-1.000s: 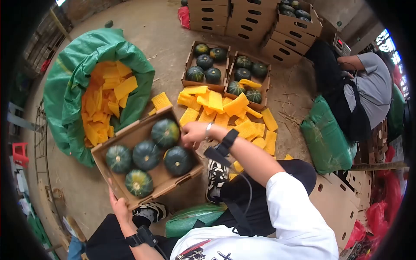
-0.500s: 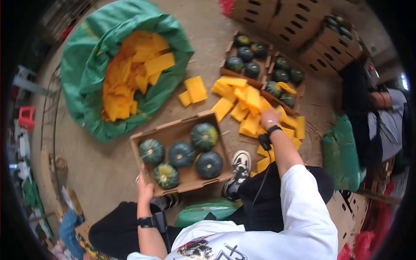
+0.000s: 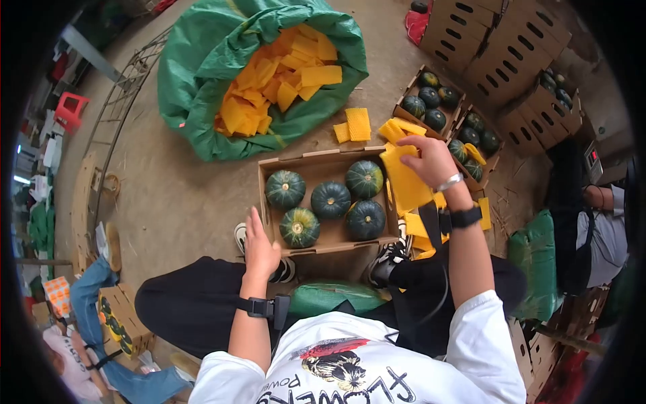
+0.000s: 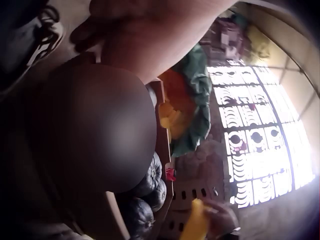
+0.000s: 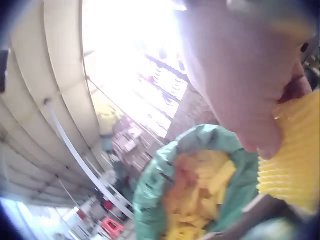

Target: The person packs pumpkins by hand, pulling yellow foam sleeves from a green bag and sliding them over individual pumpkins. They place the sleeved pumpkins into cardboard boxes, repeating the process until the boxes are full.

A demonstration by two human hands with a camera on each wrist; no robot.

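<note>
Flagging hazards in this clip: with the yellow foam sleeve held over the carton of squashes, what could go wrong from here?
1. The right hand grips the yellow foam sleeve only at its top edge; the sleeve hangs limp and might slip or fold.
2. The left hand rests at the near edge of the carton, which seems tipped up, so the five squashes could roll.
3. Loose sleeves lie by the shoe, a possible slip.

white shirt (image 3: 350, 367), upside-down print, apparently "FLOWERS", "POWER"

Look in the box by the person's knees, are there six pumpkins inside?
No, the cardboard box holds five green pumpkins, counted in the head view.
</note>
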